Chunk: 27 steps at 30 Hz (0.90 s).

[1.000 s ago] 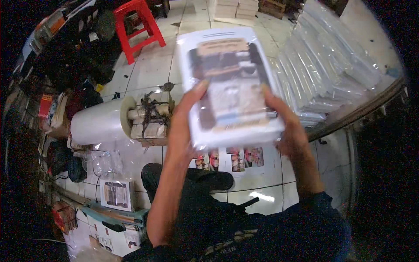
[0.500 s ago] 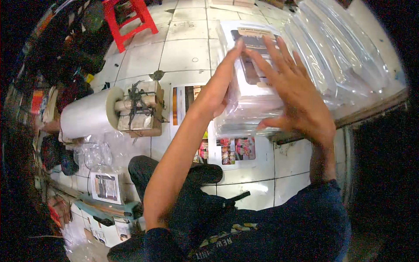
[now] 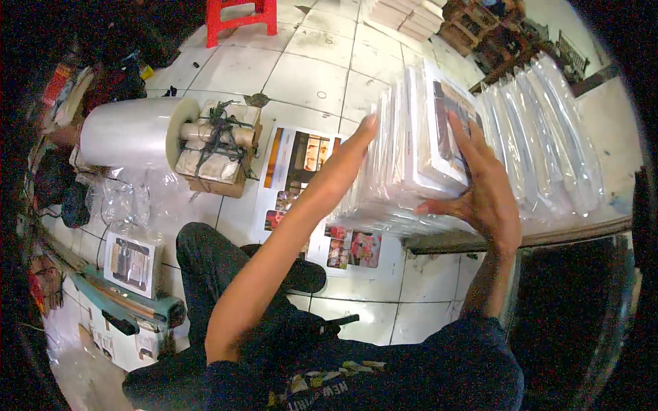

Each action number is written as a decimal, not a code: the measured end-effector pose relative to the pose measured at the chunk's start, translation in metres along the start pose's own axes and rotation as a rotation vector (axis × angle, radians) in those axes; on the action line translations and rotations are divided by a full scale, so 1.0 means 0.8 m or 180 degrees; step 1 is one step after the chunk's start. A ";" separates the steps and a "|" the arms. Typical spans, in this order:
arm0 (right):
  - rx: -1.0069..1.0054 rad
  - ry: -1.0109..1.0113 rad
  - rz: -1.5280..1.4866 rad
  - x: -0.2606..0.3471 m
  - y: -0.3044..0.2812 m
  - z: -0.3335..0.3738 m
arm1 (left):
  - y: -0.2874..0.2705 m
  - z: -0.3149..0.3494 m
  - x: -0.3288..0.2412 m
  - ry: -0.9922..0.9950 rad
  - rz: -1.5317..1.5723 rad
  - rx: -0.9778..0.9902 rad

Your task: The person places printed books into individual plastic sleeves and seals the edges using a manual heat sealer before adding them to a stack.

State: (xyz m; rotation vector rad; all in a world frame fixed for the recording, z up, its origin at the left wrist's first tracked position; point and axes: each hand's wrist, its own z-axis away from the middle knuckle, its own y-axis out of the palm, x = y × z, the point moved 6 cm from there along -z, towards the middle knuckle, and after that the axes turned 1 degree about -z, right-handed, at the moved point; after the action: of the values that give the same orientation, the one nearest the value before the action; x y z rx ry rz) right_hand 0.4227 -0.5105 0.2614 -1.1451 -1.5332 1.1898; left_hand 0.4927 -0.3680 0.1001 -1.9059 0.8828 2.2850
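Note:
A plastic-wrapped booklet stands on edge at the near end of a row of wrapped booklets on a low wooden shelf. My right hand presses flat against the booklet's printed face, fingers spread. My left hand pushes against the left side of the same bundle of wrapped packs, fingers straight. Both forearms reach up from the lower edge over my dark trousers.
A large roll of clear film lies on a tied-up cardboard bundle at the left. Printed sheets lie on the white tiled floor. A red stool stands at the top; a sealing tool and a wrapped booklet lie lower left.
The wrapped booklet, first held up in both hands, has been set on edge against the row on the shelf. Both hands now press it into the stack.

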 end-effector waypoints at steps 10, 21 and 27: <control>-0.0217 0.0187 -0.0587 -0.004 -0.034 -0.018 | -0.183 0.301 0.054 -0.0823 -0.0593 0.0637; -0.0069 0.0717 -0.0285 -0.029 0.033 -0.088 | -0.284 0.412 0.171 -0.0903 0.0694 0.0842; -0.0011 0.0689 -0.0482 -0.035 0.036 -0.096 | -0.288 0.420 0.181 -0.1114 0.0491 0.0452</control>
State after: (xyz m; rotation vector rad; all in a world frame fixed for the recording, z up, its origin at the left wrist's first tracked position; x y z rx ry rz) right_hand 0.5075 -0.5196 0.2443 -1.1011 -1.4296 0.9313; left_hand 0.2443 -0.0733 -0.0952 -1.3671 1.1361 2.4561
